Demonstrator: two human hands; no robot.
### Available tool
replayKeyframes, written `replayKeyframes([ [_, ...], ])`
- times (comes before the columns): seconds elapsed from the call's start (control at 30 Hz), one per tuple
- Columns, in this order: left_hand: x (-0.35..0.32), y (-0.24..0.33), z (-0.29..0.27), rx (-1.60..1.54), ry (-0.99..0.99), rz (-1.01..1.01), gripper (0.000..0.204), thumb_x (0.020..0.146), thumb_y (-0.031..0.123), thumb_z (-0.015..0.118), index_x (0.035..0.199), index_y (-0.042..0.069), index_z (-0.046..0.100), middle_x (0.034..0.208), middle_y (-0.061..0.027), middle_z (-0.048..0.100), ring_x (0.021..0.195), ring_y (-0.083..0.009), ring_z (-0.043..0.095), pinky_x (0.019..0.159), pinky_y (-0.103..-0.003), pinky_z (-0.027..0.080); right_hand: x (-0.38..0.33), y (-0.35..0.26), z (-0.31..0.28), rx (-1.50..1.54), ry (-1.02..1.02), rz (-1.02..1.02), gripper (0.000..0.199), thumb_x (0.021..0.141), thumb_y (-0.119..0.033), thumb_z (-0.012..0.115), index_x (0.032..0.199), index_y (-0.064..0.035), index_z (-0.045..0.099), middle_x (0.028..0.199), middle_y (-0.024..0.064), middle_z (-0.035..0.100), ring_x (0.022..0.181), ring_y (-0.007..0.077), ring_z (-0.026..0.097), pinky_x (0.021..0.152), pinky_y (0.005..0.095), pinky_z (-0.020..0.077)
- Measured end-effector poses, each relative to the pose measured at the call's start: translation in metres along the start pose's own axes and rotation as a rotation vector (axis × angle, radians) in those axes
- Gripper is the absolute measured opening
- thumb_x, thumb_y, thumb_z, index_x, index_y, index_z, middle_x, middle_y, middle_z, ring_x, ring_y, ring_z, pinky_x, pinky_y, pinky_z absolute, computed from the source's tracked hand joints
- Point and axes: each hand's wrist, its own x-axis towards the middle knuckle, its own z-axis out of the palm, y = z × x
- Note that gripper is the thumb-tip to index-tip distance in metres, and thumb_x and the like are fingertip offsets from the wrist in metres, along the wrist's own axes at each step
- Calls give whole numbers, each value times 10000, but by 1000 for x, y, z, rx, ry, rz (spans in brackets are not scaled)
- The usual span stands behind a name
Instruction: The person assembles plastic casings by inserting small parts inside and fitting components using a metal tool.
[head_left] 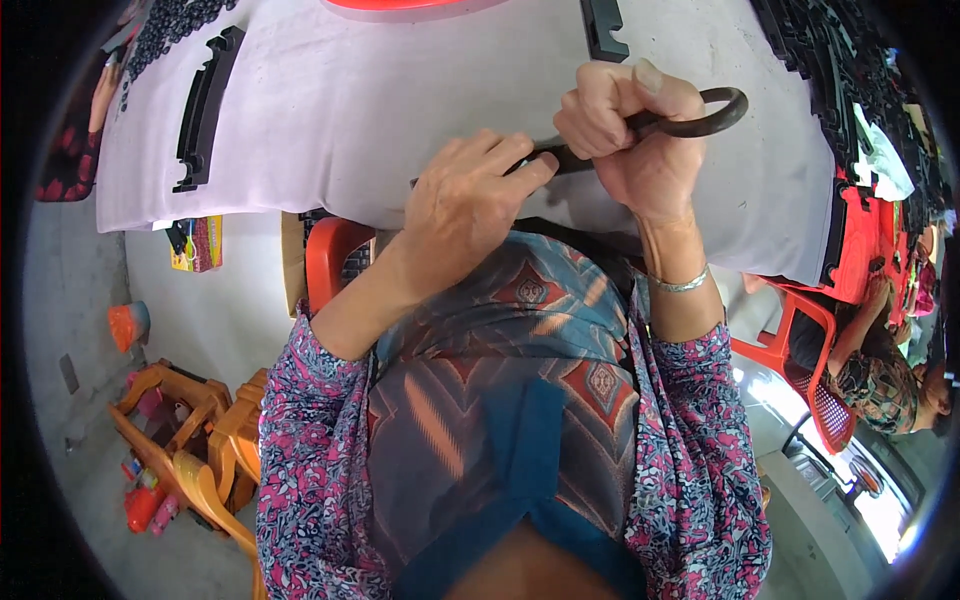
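My right hand (pixel 640 130) is closed around a pair of dark scissors, with one large rounded handle loop (pixel 722 118) sticking out to the right of the fist. The blades are mostly hidden between my hands. To the left, my left hand (pixel 475 190) pinches a black plastic piece (pixel 522 162) between thumb and fingers, close to the front edge of the table; most of this piece is covered by the fingers. Both hands meet just above the cloth, in front of my body. Beyond my right hand lies a notched black plastic strip (pixel 605 32).
A pale cloth covers the table (pixel 330 100). On its left lies another notched black strip (pixel 208 110), with small black pieces (pixel 175 35) heaped behind it. A red basin (pixel 400 3) stands at the far edge. Several black strips pile up at right, near a red chair (pixel 800 330) and another person (pixel 880 390).
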Motion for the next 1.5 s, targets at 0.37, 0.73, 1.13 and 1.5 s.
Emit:
replayKeyframes([
  [0.37,2,-1,-3,-17,-45,13,268,783,47,595,1034,60,689,1005,-44,641,870,-232,603,748,-369,491,4,3,10,-285,9,-36,424,878,-407,427,606,-111,291,566,-54,219,523,76,183,478,295,131],
  [0.73,-2,1,-1,11,-67,3,310,771,37,604,1064,96,687,971,-25,604,890,-225,601,779,-375,492,0,9,6,-108,16,-73,433,919,-380,436,609,-104,312,559,-46,253,511,74,193,470,286,147],
  [1.13,2,-1,-1,1,-47,17,356,775,36,601,1114,102,688,1040,-15,631,887,-226,600,781,-375,492,2,6,1,-216,-46,-100,417,899,-375,426,606,-104,304,573,-44,242,526,80,203,479,286,162],
  [1.5,3,-2,0,16,-59,26,259,779,53,610,1024,86,687,930,-49,599,846,-243,591,744,-380,489,2,8,-10,27,8,56,517,957,-505,403,619,-123,321,554,-49,240,511,90,200,482,280,147],
])
